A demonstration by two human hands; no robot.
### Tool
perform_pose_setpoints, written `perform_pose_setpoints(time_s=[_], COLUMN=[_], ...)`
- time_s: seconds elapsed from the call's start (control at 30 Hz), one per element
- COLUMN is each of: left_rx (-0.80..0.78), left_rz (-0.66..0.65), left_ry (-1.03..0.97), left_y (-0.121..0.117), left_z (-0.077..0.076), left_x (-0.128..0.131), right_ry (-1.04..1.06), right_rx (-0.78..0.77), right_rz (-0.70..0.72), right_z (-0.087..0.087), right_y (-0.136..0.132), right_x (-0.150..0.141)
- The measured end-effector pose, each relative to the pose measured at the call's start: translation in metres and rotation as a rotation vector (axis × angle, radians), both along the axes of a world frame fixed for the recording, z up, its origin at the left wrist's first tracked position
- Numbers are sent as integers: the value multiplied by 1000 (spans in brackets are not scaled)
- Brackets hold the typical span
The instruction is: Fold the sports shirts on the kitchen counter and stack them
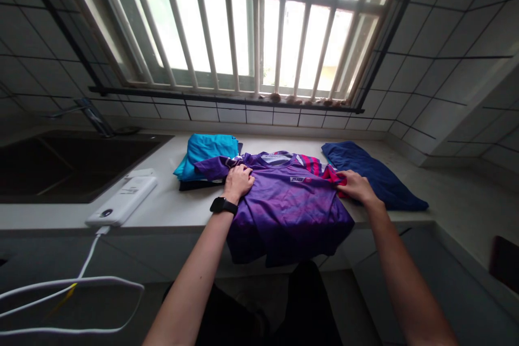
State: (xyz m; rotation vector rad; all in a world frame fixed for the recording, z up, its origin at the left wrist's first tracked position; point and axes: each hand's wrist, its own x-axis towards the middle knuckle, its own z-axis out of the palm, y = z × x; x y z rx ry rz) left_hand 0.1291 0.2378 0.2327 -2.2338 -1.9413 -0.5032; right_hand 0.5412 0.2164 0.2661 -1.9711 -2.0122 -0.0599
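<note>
A purple sports jersey point(287, 211) lies flat on the white counter point(174, 203), its hem hanging over the front edge. My left hand point(238, 181), with a black watch on the wrist, is closed on the jersey's left shoulder and sleeve. My right hand point(353, 185) grips the jersey's right sleeve, which has pink stripes. Under the jersey's left sleeve sits a folded turquoise garment point(206, 154) on something dark. A dark blue garment point(375, 175) lies just to the right of my right hand.
A white power bank point(124, 201) with a white cable point(77, 281) lies at the counter's front left. A dark sink point(68, 165) with a tap point(91, 113) is at far left. A barred window point(243, 27) stands behind, with tiled walls on both sides.
</note>
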Motion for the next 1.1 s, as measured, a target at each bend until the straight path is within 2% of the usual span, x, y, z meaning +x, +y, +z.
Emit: perform_pose_setpoints(time_s=[0.17, 0.23, 0.27, 0.33, 0.43, 0.5, 0.63, 0.67, 0.73, 0.8, 0.83, 0.9, 0.97, 1.1], left_rx=[-9, -2, -2, -7, -11, -10, -17, -19, -23, -23, -22, -20, -24, -29], left_rz=[-1, -4, -4, -5, -1, 0, -3, -3, 0, 1, -1, -2, -2, 3], left_ry=[-3, -13, -17, -21, -19, -21, -20, -19, -17, -17, -18, -21, -22, -14], left_y=[0, 0, 0, 0, 0, 0, -1, -1, -1, -1, -1, -1, -2, -2], left_z=[0, 0, -1, -1, 0, 0, 1, 1, 1, 1, 1, 2, 2, 2], left_x=[0, -1, -1, -1, -1, -1, 0, 0, 0, 0, 0, 0, 1, 1], right_ry=[266, 337, 350, 343, 324, 352, 586, 657, 758, 785, 776, 687, 495, 102], right_rx=[192, 253, 288, 312, 121, 46, 135, 123, -4, -161, -197, -155, -110, -286], right_rz=[-454, -542, -543, -467, -298, -277, -290, -240, -48, 156, 215, 214, 170, 191], right_z=[6, 8, 8, 7, 5, 5, 15, 18, 24, 29, 30, 29, 23, 0], right_y=[4, 8, 11, 16, 23, 24, 18, 15, 10, 8, 9, 13, 19, 27], right_x=[13, 23, 27, 33, 35, 28, -10, -22, -45, -61, -66, -70, -72, -83])
